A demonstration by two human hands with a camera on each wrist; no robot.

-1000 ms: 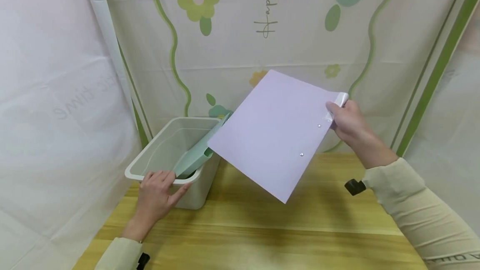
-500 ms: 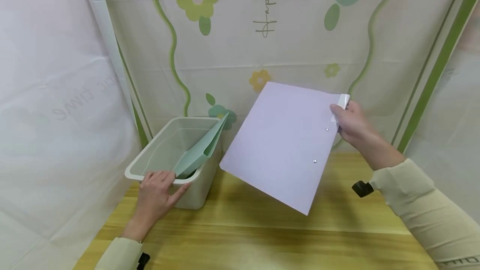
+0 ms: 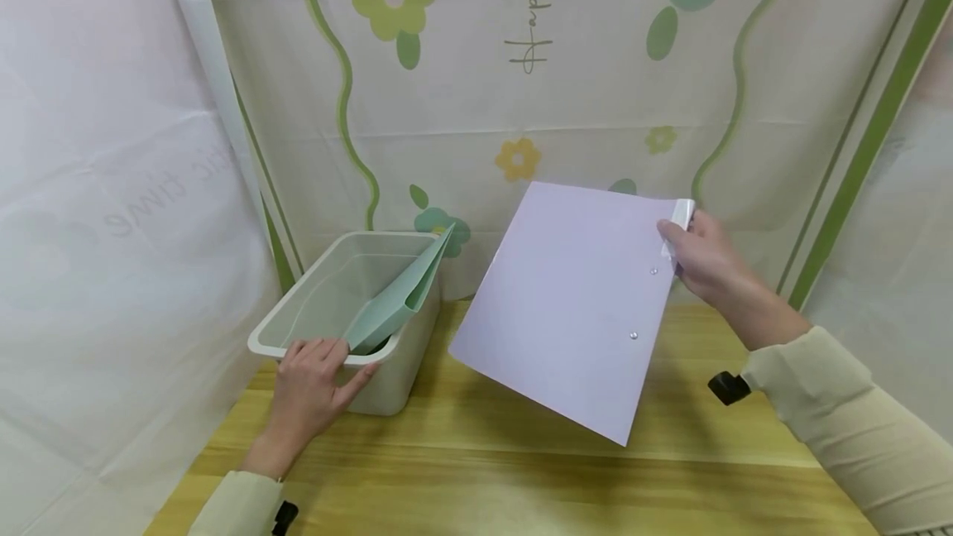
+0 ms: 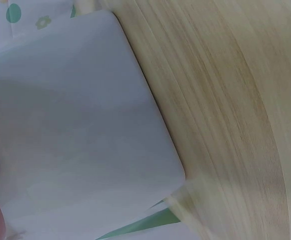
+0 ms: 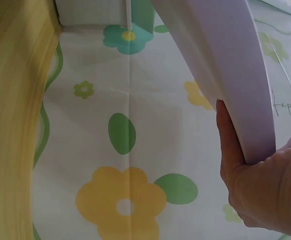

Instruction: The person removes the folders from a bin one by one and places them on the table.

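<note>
The right hand [image 3: 703, 255] pinches a lilac clipboard [image 3: 577, 304] by its clip end, tilted above the tabletop [image 3: 484, 470]. The left hand [image 3: 313, 387] rests on the white bin's [image 3: 387, 383] rim, fingers loosely spread, beside a green folder [image 3: 395, 300] inside.

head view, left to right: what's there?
left hand on the bin rim → green folder standing in the bin → lilac clipboard held above the table → right hand gripping the clipboard's clip end
</note>
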